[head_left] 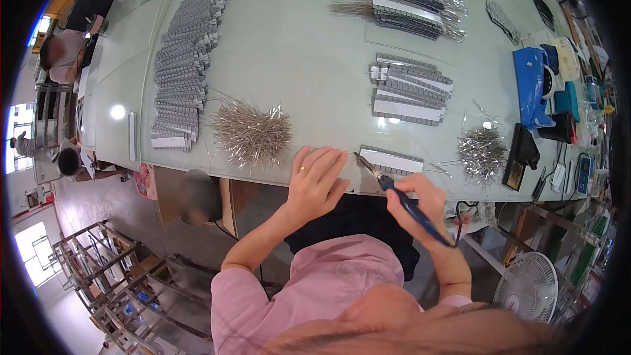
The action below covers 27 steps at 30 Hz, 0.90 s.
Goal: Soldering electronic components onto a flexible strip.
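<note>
Running up the pale glass-topped table (289, 39) at far left was a long row of grey component strips with white labels (184, 59), then a loose heap of thin metal pins (251, 133). The left hand (315, 181) was laid flat, fingers spread, gripping nothing. The right hand (415, 200) was closed around a blue-handled soldering iron (401, 200), its tip beside a white-labelled grey strip (391, 160).

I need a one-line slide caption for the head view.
Right hand holds a blue-handled soldering iron beside left hand at table edge.
</note>
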Tool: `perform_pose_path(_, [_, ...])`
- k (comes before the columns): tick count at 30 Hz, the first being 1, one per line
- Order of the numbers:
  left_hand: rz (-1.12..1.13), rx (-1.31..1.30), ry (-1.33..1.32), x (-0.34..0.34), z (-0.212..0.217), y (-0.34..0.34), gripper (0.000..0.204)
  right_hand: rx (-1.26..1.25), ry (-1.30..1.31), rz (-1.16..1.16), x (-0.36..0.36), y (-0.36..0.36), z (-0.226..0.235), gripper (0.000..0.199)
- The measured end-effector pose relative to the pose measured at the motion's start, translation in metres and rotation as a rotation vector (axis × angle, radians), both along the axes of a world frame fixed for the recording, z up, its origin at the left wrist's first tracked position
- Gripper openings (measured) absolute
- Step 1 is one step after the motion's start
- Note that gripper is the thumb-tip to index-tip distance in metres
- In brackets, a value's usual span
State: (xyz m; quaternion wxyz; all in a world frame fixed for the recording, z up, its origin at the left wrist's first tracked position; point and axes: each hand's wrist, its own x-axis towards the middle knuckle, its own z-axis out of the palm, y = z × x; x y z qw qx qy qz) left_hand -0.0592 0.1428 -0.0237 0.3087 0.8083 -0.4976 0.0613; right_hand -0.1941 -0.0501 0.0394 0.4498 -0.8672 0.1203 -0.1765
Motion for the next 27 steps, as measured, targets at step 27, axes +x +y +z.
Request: perform_pose_path(27, [-0.263,0.318,-0.256,-0.036,-0.012,-0.066,0.085,0.575,-0.588,-0.552,-0.033,-0.083,-0.084,0.010])
